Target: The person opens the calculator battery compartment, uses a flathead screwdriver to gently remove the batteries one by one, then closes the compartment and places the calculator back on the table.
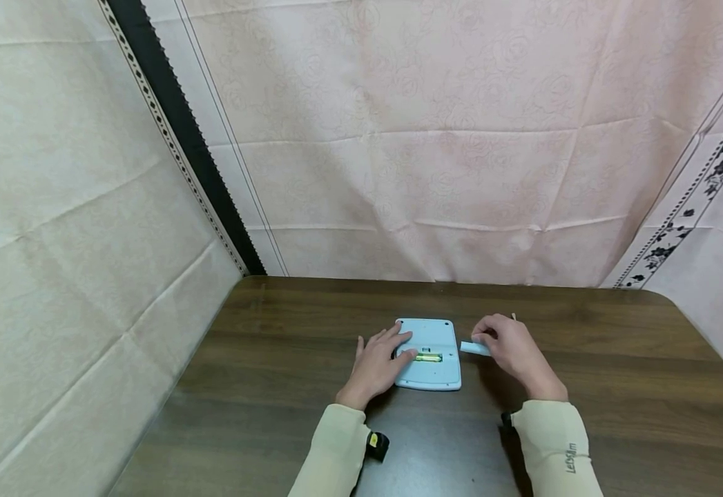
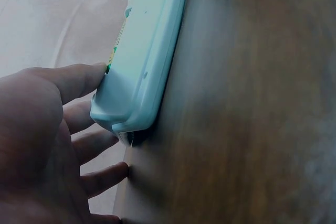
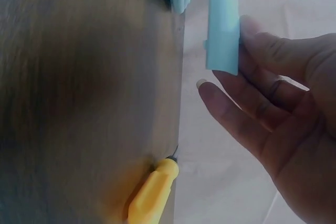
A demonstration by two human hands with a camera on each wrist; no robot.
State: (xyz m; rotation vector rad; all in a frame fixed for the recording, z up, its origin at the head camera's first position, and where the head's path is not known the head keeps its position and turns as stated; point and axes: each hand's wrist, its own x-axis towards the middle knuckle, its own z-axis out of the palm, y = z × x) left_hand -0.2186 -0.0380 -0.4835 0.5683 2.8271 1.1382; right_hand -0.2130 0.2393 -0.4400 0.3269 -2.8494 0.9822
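A light blue calculator-like device (image 1: 426, 376) lies back side up on the table. Its battery compartment is uncovered, and a green battery (image 1: 429, 357) shows inside. My left hand (image 1: 373, 362) rests at the device's left edge with fingers extended. In the left wrist view the left thumb (image 2: 79, 80) touches the back beside the battery's end; the other fingers reach past the edge. Just right of the device, my right hand (image 1: 513, 348) pinches a light blue battery cover (image 3: 223, 24) between thumb and fingers, apart from the device and raised above the table.
A yellow-handled screwdriver (image 3: 152, 195) lies on the wooden table (image 1: 286, 386) near the right hand. Pale patterned cloth (image 1: 460, 172) hangs behind the table's far edge and along both sides.
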